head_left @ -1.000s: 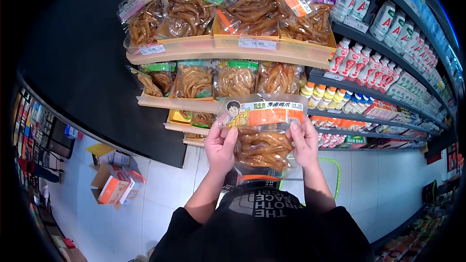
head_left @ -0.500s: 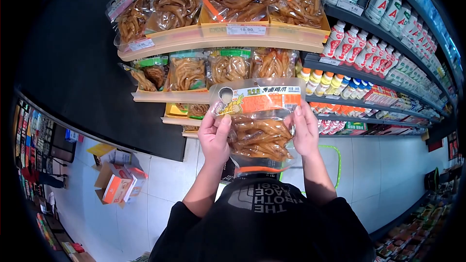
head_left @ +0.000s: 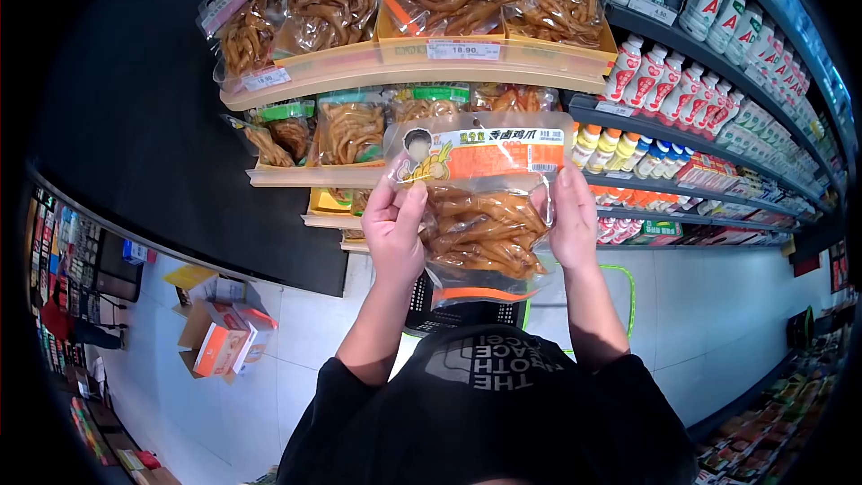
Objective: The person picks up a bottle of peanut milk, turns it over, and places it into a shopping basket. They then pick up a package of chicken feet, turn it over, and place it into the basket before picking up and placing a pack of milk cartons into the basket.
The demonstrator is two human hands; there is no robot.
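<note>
Two hands hold a clear plastic packet of brown chicken feet (head_left: pixel 480 216) up in front of a yellow curved shelf (head_left: pixel 404 72).

The packet, with an orange label band across its top, hangs upright just below that shelf's front edge and hides part of the tier beneath it. The left hand (head_left: pixel 395 233) pinches the packet's left edge, thumb on the front and fingers curled behind. The right hand (head_left: pixel 573 220) grips the right edge the same way. Similar packets of chicken feet lie stacked on the shelf, and a white price tag (head_left: pixel 462 49) sits on its front lip. To the right of the shelf stand rows of white bottles with red caps (head_left: pixel 682 94). Far below the shelf, orange and brown cardboard boxes (head_left: pixel 215 341) lie on the pale tiled floor to the left, and a black grid-walled basket (head_left: pixel 449 310) shows under the packet.
</note>
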